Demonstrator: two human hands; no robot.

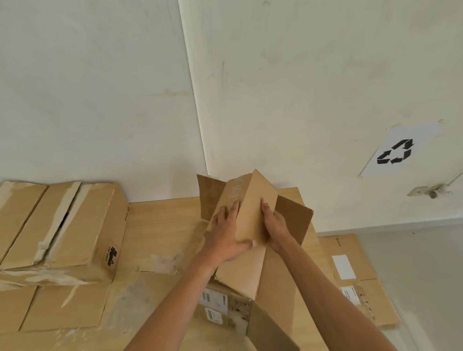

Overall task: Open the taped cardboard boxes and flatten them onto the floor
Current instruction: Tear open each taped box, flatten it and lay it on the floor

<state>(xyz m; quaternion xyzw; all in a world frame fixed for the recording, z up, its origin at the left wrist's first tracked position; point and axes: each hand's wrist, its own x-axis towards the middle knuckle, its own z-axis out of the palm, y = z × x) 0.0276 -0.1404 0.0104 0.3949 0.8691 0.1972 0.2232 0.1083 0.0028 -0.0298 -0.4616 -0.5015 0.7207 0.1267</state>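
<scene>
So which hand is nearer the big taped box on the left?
Left. The left hand holds the small box by its left face, the side toward the taped box; the right hand grips the opposite face, farther away.

The taped box (53,225) runs out of sight leftward — the shipping labels' (214,299) print is too small to read.

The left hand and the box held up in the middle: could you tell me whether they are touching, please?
Touching. The head view shows the left hand flat against the box, thumb hooked round its near corner.
</scene>
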